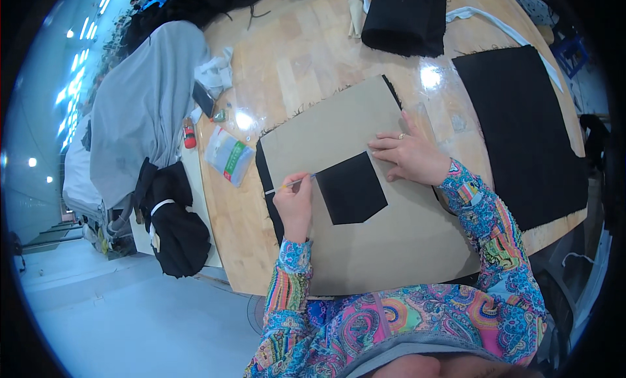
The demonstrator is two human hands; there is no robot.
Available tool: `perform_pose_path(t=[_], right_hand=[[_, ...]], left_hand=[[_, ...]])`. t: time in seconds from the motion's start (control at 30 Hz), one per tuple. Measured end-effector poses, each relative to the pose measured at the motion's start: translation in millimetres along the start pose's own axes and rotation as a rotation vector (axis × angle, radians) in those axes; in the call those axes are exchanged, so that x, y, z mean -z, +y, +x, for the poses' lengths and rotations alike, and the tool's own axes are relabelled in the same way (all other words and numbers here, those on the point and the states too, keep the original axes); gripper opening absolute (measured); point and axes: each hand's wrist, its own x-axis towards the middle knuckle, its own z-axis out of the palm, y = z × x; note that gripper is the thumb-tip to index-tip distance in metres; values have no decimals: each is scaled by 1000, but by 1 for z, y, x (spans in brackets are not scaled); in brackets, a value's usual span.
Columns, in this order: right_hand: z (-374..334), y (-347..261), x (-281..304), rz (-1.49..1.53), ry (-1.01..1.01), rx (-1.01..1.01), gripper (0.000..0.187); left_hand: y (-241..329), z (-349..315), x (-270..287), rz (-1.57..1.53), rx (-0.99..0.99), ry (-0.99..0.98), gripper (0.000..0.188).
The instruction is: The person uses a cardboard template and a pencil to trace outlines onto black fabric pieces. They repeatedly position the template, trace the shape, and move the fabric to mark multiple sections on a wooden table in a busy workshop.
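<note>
A beige card sheet (293, 142) lies on black fabric (263, 176), whose frayed edges stick out around it. In the sheet's middle is a black five-sided pocket shape (352, 190); I cannot tell if it is a cut-out or a piece on top. My left hand (294, 204) pinches a slim pen (287, 185), its tip at the shape's upper left corner. With fingers spread, my right hand (417, 154) lies flat on the sheet, to the right of the shape's upper corner.
A black fabric panel (521, 136) lies at the right, and a rolled black cloth (404, 22) at the far side. On the left are a plastic packet (229, 155), a phone (203, 99), a red object (189, 134) and a grey cloth cover (140, 110) with black cloth (176, 231) below.
</note>
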Motion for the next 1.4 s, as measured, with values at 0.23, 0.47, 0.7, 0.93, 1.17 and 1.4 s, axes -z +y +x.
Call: perform_pose_path(t=[0.23,0.47,0.7,0.93,1.17,1.4], right_hand=[[0,-1,2,0,-31,-12,54],[0,-1,0,4,-3,-12,50],[0,-1,0,12,4,-11,50],[0,-1,2,13,-9,-16,50],[0,-2,2,1,-9,-14,50],[0,-3,2,6,-3,-16,50]], left_hand=[[8,-3,-3,36,-13,-2,15],[15,-6,-7,149,-65,11,15],[-3,-2,0,23,-13,72,15],[4,-4,-1,88,-27,46,16],[11,-6,-3,164,-59,40,16],[6,-6,-3,167,-66,65,16]])
